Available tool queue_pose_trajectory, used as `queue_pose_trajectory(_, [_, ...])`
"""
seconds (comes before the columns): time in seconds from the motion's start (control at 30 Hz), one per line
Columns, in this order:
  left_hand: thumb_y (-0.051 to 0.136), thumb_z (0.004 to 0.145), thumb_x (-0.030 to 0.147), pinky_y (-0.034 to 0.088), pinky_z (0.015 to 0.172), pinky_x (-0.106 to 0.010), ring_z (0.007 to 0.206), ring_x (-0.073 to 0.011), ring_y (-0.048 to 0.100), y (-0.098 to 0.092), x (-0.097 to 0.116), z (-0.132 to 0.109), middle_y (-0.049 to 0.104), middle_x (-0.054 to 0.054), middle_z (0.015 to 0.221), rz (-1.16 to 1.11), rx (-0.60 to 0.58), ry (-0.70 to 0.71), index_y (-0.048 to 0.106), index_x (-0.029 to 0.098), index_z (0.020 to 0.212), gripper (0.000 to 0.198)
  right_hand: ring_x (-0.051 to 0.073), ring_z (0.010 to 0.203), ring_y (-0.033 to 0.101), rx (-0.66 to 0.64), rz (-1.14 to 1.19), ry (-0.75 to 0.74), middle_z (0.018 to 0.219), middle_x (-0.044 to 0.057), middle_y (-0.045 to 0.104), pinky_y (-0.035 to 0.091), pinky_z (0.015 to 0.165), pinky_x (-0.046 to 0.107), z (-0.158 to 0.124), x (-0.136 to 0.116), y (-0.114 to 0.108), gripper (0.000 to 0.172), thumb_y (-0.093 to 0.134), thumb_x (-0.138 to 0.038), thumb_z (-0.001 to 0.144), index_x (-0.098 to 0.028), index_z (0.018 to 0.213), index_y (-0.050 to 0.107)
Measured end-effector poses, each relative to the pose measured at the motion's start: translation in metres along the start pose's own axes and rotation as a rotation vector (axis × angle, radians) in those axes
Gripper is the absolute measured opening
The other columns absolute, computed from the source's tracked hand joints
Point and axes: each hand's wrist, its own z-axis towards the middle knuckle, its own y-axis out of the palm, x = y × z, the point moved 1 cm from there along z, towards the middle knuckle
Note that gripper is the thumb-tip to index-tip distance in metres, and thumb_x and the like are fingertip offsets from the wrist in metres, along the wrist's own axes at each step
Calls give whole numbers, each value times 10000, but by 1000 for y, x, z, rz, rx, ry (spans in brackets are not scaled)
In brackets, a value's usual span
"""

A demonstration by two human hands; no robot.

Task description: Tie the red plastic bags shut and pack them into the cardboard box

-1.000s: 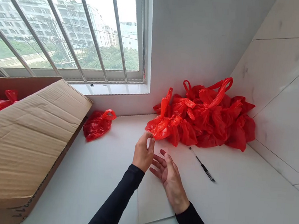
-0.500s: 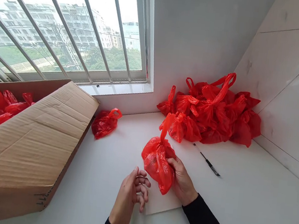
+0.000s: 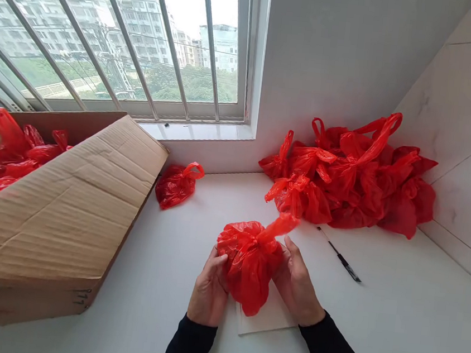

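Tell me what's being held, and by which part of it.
A tied red plastic bag, held by opposite sides of its body between the left grip and right grip; its twisted top is free.

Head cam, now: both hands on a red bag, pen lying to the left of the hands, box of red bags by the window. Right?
One error: the pen lies to the right of the hands, as the head view shows. The rest stands: left hand and right hand on a red bag, box of red bags by the window.
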Motion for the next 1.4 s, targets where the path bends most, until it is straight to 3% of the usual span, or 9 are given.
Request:
queue_pose_trajectory(0.17, [739,836,325,556,829,-317,883,-224,718,4,-2,-5,723,-25,860,-4,-11,-23,693,205,1007,214,264,991,646,-16,-84,109,1039,60,722,530,858,375,-4,4,-2,456,577,-625,936,-225,1122,690])
queue_pose_trajectory(0.33, [777,814,282,547,751,-289,806,-194,709,2,-7,-3,732,-42,962,103,-38,20,638,201,1077,308,213,842,665,-169,-186,129,1002,57,720,531,772,339,4,3,-9,474,684,-586,873,-223,1178,654])
queue_pose_trajectory(0.53, [797,800,335,569,807,-334,871,-243,730,-2,-7,-1,745,-95,1055,169,-71,20,675,173,1121,380,120,642,602,-117,-192,34,953,23,729,478,625,249,14,14,-25,438,745,-485,857,-237,1197,623])
queue_pose_trajectory(0.6, [781,819,372,572,823,-340,892,-247,732,-4,-6,-1,751,-85,1049,170,-38,55,685,194,1118,360,129,671,613,-105,-226,6,976,26,733,482,640,255,12,15,-23,430,751,-495,852,-243,1180,633])
queue_pose_trajectory(0.8, [833,758,322,554,870,-322,957,-249,725,-12,-8,1,763,-46,979,227,7,126,718,211,1007,296,216,973,663,-141,-297,-14,1164,65,702,527,867,332,3,6,-6,542,792,-505,816,-261,1272,629])
queue_pose_trajectory(0.9, [796,793,329,548,865,-316,965,-255,721,-8,-7,-3,758,-70,1057,277,-39,118,716,208,1076,318,212,876,651,-154,-340,12,1007,41,714,529,796,318,2,3,-4,528,810,-524,786,-227,1199,669])
queue_pose_trajectory(1.03, [800,787,378,554,870,-338,974,-275,721,-4,-7,-6,751,-96,1111,319,-56,142,693,205,1158,423,181,796,603,-173,-392,-2,858,2,666,497,742,294,0,1,-4,417,749,-511,853,-209,1134,688])
queue_pose_trajectory(1.4, [796,818,353,535,952,-353,1034,-260,702,-17,-11,2,754,-95,1094,383,-49,162,705,198,1118,349,158,757,567,-135,-510,-74,891,4,670,473,694,268,4,8,-11,339,708,-490,887,-199,1055,663])
